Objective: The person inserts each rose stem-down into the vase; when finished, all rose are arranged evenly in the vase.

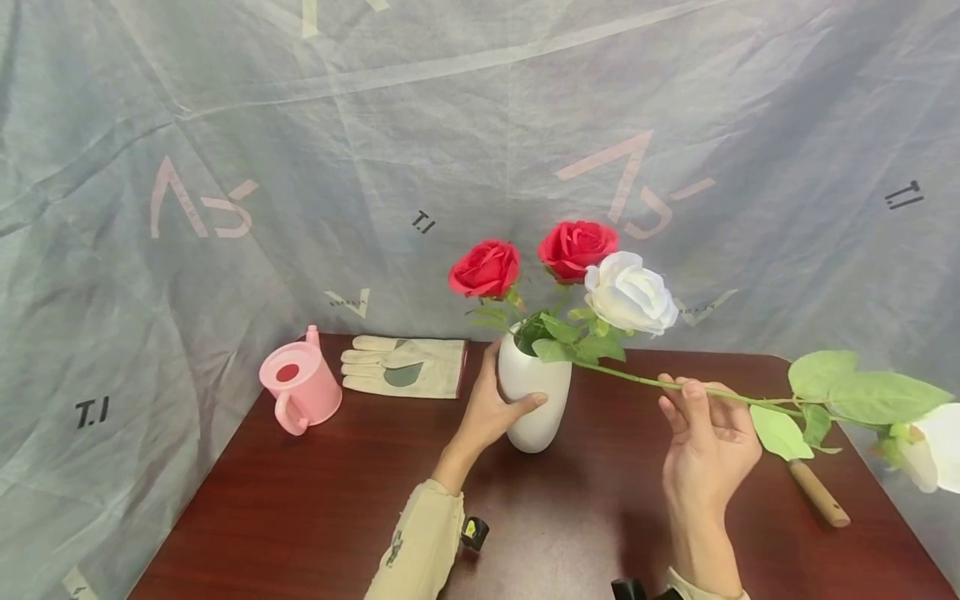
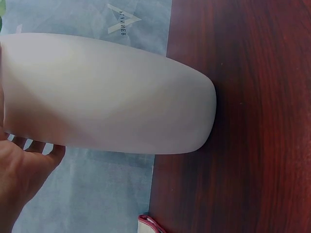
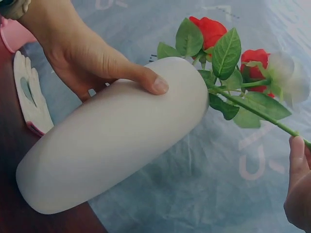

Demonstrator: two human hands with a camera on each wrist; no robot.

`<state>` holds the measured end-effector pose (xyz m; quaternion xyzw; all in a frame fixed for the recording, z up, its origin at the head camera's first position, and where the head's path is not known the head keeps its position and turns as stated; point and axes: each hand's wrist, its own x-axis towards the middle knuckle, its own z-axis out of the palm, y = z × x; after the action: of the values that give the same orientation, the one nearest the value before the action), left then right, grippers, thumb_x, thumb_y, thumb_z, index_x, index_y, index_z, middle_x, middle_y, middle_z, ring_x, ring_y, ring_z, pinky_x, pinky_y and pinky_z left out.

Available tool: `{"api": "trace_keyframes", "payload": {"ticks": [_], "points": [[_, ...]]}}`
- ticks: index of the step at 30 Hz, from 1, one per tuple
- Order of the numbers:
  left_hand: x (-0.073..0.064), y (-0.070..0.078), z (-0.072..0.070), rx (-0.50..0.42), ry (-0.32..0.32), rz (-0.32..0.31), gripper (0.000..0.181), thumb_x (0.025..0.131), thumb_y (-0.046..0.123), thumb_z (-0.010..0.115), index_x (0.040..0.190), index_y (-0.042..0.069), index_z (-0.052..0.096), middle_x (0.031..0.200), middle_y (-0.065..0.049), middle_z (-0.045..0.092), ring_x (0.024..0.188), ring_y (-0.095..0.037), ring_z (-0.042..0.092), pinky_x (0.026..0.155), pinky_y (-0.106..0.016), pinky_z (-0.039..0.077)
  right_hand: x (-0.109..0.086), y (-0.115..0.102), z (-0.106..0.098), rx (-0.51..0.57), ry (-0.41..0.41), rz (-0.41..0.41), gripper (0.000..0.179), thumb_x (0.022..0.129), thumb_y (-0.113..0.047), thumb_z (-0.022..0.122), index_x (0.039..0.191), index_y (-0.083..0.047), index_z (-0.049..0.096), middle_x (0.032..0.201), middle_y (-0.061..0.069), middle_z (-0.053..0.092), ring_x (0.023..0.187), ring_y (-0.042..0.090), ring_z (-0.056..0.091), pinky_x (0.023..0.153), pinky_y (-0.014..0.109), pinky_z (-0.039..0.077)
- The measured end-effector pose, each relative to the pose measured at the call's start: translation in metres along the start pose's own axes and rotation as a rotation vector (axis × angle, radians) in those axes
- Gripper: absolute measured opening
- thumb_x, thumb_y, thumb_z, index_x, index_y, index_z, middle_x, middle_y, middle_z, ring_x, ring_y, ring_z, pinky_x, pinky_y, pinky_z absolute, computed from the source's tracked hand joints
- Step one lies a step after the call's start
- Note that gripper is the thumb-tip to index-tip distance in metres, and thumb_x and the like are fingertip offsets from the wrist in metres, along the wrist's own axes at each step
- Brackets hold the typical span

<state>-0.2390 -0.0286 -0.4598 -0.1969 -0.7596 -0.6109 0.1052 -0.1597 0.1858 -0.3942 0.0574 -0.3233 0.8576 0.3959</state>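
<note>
A white vase point(image 1: 534, 408) stands on the table with two red roses, one on the left point(image 1: 486, 268) and one behind point(image 1: 577, 248), plus a white rose point(image 1: 632, 293) in its mouth. My left hand point(image 1: 491, 408) grips the vase's upper side, thumb across the front; the right wrist view shows that thumb point(image 3: 158, 86) near the rim. Between thumb and fingers, my right hand point(image 1: 708, 446) pinches the green stem point(image 1: 628, 377) of another white rose point(image 1: 941, 450). That stem lies nearly level, bloom toward the right edge, its other end overlapping leaves at the vase mouth.
On the left of the table point(image 1: 315, 508) stands a pink watering can point(image 1: 318, 387). Beside it lies a pale work glove point(image 1: 442, 367) with a green patch. A wooden handle point(image 1: 821, 496) lies at right beneath the leaves. Grey sheeting point(image 1: 420, 158) hangs behind.
</note>
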Motion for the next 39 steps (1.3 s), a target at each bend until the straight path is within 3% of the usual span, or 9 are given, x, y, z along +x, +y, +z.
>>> {"api": "trace_keyframes", "payload": {"ticks": [7, 18, 26, 28, 31, 39], "points": [[0.001, 0.0, 0.0, 0.001, 0.002, 0.009, 0.094, 0.069, 0.044, 0.079, 0.143, 0.026, 0.023, 0.132, 0.002, 0.044, 0.111, -0.017, 0.049, 0.088, -0.042, 0.043, 0.003, 0.002, 0.007, -0.027, -0.014, -0.033, 0.017, 0.08, 0.016, 0.062, 0.091, 0.022, 0.051, 0.078, 0.025, 0.063, 0.074, 0.037, 0.065, 0.056, 0.032, 0.053], [0.001, 0.003, 0.0, -0.003, 0.003, 0.014, 0.093, 0.071, 0.02, 0.081, 0.144, 0.022, 0.024, 0.133, -0.001, 0.044, 0.113, -0.016, 0.047, 0.09, -0.041, 0.041, 0.009, 0.013, 0.015, -0.116, -0.006, -0.089, 0.022, 0.078, 0.012, 0.067, 0.089, 0.024, 0.052, 0.078, 0.028, 0.063, 0.075, 0.04, 0.065, 0.057, 0.034, 0.053], [-0.005, 0.038, -0.006, -0.013, -0.013, 0.024, 0.087, 0.073, 0.011, 0.078, 0.142, 0.006, 0.025, 0.129, -0.012, 0.046, 0.11, -0.023, 0.049, 0.089, -0.041, 0.042, 0.018, 0.021, 0.016, -0.115, -0.019, -0.102, 0.018, 0.078, 0.013, 0.066, 0.088, 0.021, 0.053, 0.077, 0.026, 0.063, 0.072, 0.037, 0.065, 0.06, 0.035, 0.054], [-0.005, 0.039, -0.006, -0.014, -0.012, 0.017, 0.087, 0.072, 0.009, 0.078, 0.142, 0.005, 0.025, 0.128, -0.012, 0.046, 0.11, -0.023, 0.049, 0.089, -0.04, 0.041, 0.02, 0.021, 0.017, -0.126, -0.026, -0.099, 0.018, 0.078, 0.013, 0.066, 0.088, 0.02, 0.053, 0.077, 0.025, 0.064, 0.072, 0.036, 0.066, 0.06, 0.035, 0.054], [-0.005, 0.038, -0.006, -0.018, -0.009, 0.024, 0.088, 0.072, 0.009, 0.078, 0.142, 0.005, 0.025, 0.128, -0.012, 0.046, 0.11, -0.024, 0.049, 0.089, -0.041, 0.042, 0.022, 0.019, 0.018, -0.125, -0.042, -0.074, 0.018, 0.078, 0.013, 0.066, 0.088, 0.019, 0.053, 0.077, 0.024, 0.064, 0.073, 0.035, 0.066, 0.061, 0.035, 0.054], [0.001, 0.002, 0.0, -0.003, -0.005, 0.023, 0.094, 0.071, 0.018, 0.08, 0.145, 0.02, 0.022, 0.135, -0.002, 0.042, 0.115, -0.017, 0.046, 0.091, -0.041, 0.041, 0.023, 0.003, 0.02, -0.04, -0.126, 0.034, 0.014, 0.08, 0.016, 0.062, 0.09, 0.018, 0.053, 0.076, 0.023, 0.064, 0.072, 0.034, 0.066, 0.058, 0.033, 0.054]]}}
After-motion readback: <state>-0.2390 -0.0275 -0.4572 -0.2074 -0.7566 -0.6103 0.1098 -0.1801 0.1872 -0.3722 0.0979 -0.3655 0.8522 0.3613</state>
